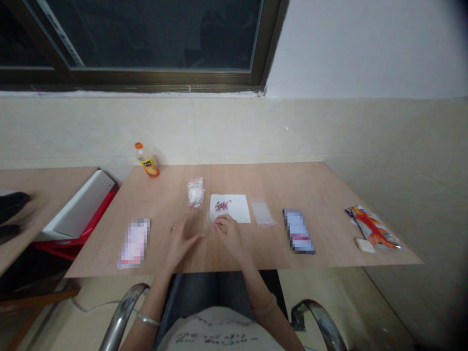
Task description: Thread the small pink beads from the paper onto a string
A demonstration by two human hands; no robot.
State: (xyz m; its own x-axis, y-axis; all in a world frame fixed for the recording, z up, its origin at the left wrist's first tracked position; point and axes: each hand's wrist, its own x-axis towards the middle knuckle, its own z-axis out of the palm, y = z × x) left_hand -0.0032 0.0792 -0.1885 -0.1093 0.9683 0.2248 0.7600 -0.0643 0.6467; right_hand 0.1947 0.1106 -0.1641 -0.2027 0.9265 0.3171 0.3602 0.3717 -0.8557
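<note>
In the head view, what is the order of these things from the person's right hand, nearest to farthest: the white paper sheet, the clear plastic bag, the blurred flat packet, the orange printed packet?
From the right hand:
1. White paper sheet, directly ahead of the hand.
2. Clear plastic bag, ahead and to the right.
3. Blurred flat packet, farther right.
4. Orange printed packet, at the far right of the table.

No legible text, brand or number is present in this view. Printed matter is limited to the following items. The bottle label [149,166] shows dark characters on yellow and orange, too small to read. The two pixelated packages [134,243] [299,231] carry obscured print. The orange fish-graphic foil packet [373,227] shows no readable wording. The dark lettering on the shirt front [215,336] is blurred and cannot be read.
</note>
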